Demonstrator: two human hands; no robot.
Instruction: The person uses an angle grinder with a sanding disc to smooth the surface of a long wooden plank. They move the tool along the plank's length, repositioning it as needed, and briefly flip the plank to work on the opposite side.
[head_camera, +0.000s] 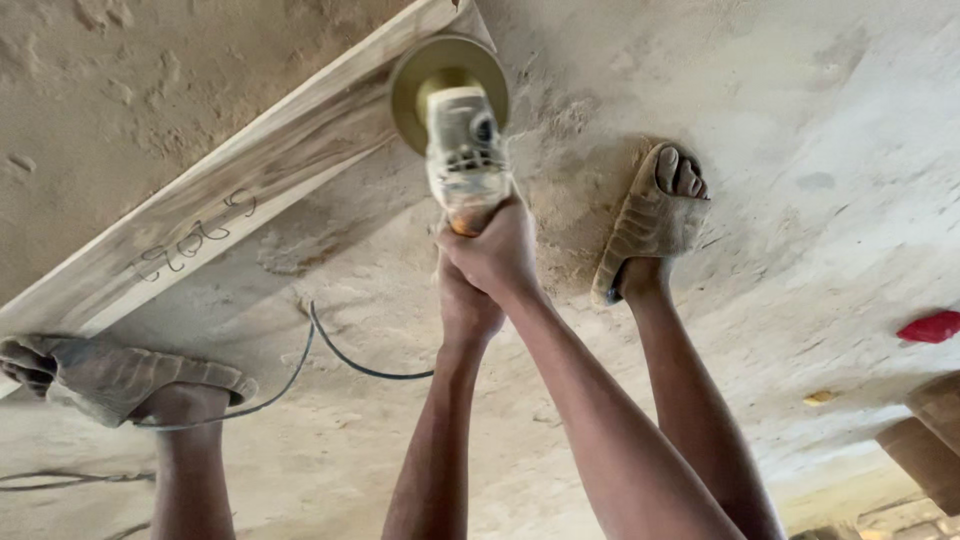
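Head view: we grip the angle grinder (462, 150) with both hands, right hand (497, 252) over left hand (466, 312), its disc on the wooden plank (230, 190) at twelve o'clock. Sawdust covers the floor (800, 150); how much of the plank remains unsanded we cannot tell.

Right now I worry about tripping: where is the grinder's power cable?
In the head view the cable trails across the dusty floor, left of the forearms, curving toward the sandalled foot at the plank's near end.
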